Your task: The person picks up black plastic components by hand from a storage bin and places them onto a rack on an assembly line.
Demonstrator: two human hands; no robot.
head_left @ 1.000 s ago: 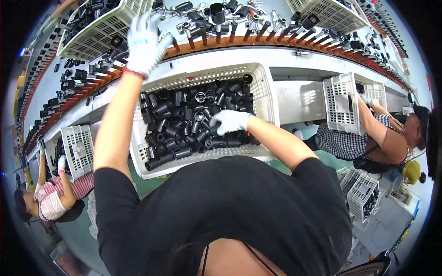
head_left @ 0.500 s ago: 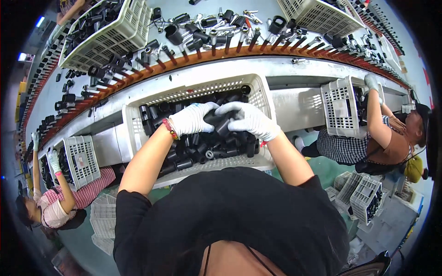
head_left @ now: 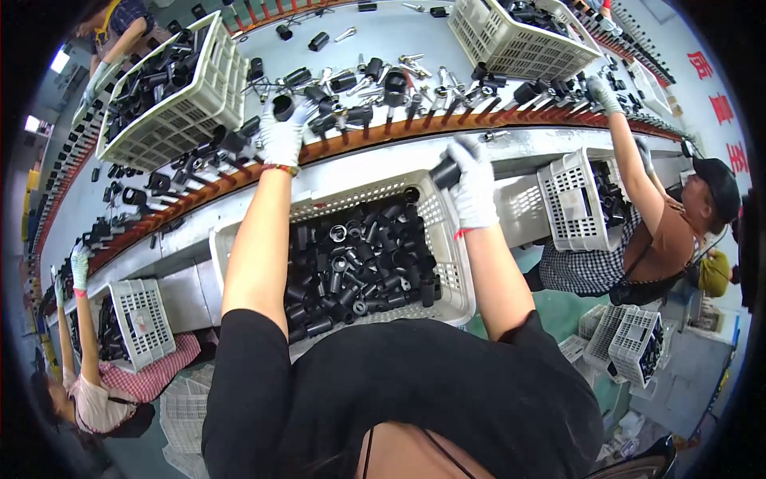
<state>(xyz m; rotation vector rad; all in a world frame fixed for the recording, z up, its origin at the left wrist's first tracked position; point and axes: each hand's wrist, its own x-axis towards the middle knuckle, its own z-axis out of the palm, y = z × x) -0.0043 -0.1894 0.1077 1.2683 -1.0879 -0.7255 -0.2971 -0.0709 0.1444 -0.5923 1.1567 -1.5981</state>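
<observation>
My left hand (head_left: 283,140), in a white glove, reaches past the bench's near edge to the row of pegs. Its fingers, slightly blurred, are closed round a short black sleeve (head_left: 283,107) with an open end. Over the right rim of the basket in front of me, my right hand (head_left: 472,188), also gloved, grips a thicker black tube (head_left: 444,172) that tilts out to the left. Many loose black tubular parts (head_left: 351,263) fill the white plastic basket (head_left: 463,283), some showing metal rings inside.
A brown rail with upright pegs (head_left: 343,148) curves along the bench edge. Metal fittings and black parts lie behind it. White baskets stand on the bench at left (head_left: 231,88) and right (head_left: 471,48). Co-workers sit at both sides, one (head_left: 670,215) reaching over the rail.
Both hands were together over the basket among the black parts. My left hand has moved forward to the pegs; my right has moved right and up with a black tube. The view has shifted.
</observation>
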